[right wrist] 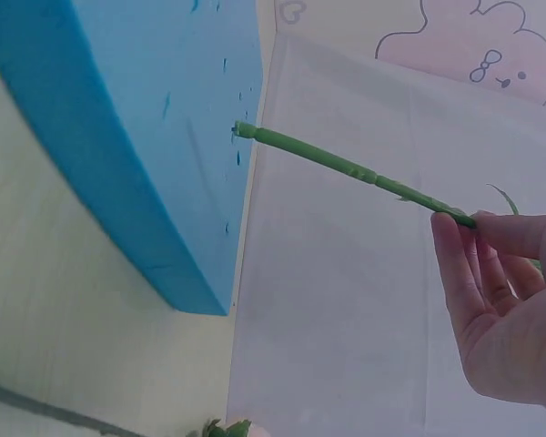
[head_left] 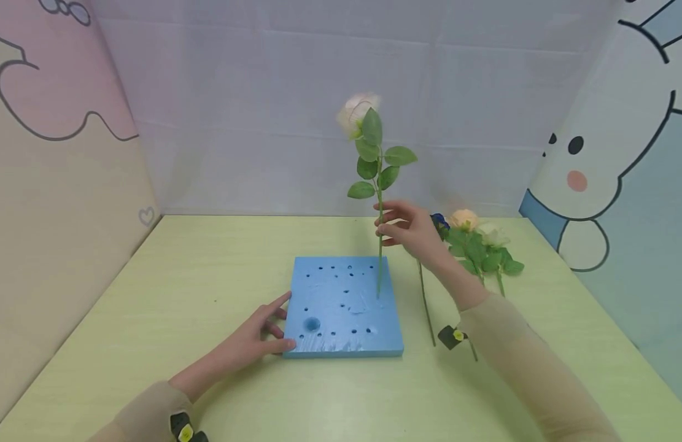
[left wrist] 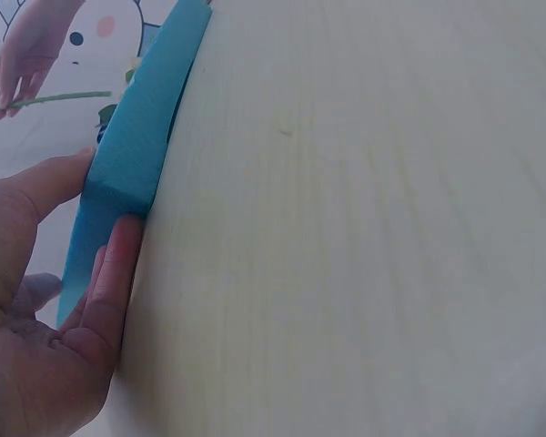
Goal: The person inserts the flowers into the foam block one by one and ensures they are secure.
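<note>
A square blue foam block (head_left: pixel 346 307) with several holes in its top lies on the table. My left hand (head_left: pixel 263 328) rests against its left side, the thumb by the near corner; in the left wrist view its fingers (left wrist: pixel 114 273) lie along the block's side. My right hand (head_left: pixel 409 230) pinches the green stem (right wrist: pixel 337 164) of an artificial pale rose (head_left: pixel 360 113) between thumb and fingers. The rose stands upright over the right part of the block. Its lower stem end is close to the holed surface; I cannot tell whether it touches.
To the right on the table (head_left: pixel 208 264) lie more artificial flowers: a peach one (head_left: pixel 464 219), a whitish one (head_left: pixel 492 235) and a dark blue one (head_left: pixel 440 222), partly behind the right arm. A white cloth (head_left: pixel 263 123) hangs behind, with cartoon-printed panels at both sides.
</note>
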Tool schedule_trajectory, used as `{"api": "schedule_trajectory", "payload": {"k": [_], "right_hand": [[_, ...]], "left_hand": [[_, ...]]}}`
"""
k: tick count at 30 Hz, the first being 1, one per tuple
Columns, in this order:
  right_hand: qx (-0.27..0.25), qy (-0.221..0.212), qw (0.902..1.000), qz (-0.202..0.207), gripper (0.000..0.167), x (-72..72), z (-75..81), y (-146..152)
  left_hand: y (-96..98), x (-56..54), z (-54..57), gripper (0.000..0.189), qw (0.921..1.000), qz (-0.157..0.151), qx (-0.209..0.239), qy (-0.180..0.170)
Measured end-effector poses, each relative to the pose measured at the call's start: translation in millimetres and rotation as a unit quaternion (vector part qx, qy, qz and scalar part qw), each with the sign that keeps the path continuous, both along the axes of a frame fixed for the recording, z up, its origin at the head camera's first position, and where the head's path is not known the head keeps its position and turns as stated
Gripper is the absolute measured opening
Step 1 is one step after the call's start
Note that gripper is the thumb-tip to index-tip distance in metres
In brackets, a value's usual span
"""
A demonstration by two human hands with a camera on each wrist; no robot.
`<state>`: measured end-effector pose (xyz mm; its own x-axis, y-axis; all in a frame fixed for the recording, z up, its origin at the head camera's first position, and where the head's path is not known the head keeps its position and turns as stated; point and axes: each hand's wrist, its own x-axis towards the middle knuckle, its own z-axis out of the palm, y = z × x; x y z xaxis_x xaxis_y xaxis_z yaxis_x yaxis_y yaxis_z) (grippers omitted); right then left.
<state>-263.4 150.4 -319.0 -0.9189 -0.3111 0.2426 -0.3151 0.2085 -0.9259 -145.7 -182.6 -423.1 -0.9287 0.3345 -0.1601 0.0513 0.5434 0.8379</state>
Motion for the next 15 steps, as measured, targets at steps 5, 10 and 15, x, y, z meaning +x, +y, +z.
{"api": "schedule_trajectory", "payload": {"k": [5,10,15], "right_hand": [[-0.002,0.040,0.9992,0.005,0.035,-3.0,0.7,-19.1],[-0.010,0.069,0.9975,0.004,0.033,-5.0,1.9,-37.5],[-0.015,0.088,0.9960,0.007,0.032,-5.7,2.7,-53.3]], "left_hand": [[0.0,0.3,0.4,0.092,1.0000,0.001,-0.001,-0.001],[0.0,0.9,0.7,0.092,1.0000,0.001,0.005,-0.003],[0.0,0.8,1.6,0.092,1.0000,0.003,0.007,-0.004]]}}
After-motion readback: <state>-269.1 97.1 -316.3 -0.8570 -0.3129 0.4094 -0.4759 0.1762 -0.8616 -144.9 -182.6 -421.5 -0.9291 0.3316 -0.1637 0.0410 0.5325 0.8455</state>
